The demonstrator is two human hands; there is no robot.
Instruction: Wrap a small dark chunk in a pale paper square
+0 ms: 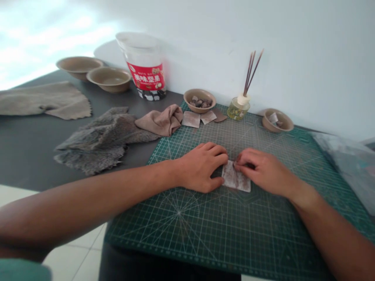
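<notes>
Hands: left hand (pixel 202 167) and right hand (pixel 262 169) both lie low on the green cutting mat (pixel 205 234), meeting over one small pale square patch (pixel 236 178).
Left hand state: fingers curled down and half closed, thumb and fingertips pressing the patch's left edge against the mat; whether it pinches the edge or only pins it, I cannot tell.
Right hand state: fingers bent and close together, fingertips on the patch's upper right part; it seems to press or fold it, not lift it.
Patch position: flat on the mat, near its middle, between the two hands and touching both; its lower right corner shows free.
Progress, as a judgement: the patch looks only partly worked, held in place and not yet set aside; three similar pieces (pixel 202 118) lie at the mat's far edge, just in front of a bowl of small dark stones (pixel 200 100), and may be finished or waiting.
Fabric supply: a grey fur scrap (pixel 99 140) and a folded tan cloth (pixel 161 121) lie left of the mat, and a larger beige cloth (pixel 49 101) farther left, all uncut as far as can be seen.
Other things: two empty bowls (pixel 96 72), a red-labelled plastic tub (pixel 145 68), a reed diffuser (pixel 240 105) and a small bowl with scraps (pixel 277 120) stand along the wall.
</notes>
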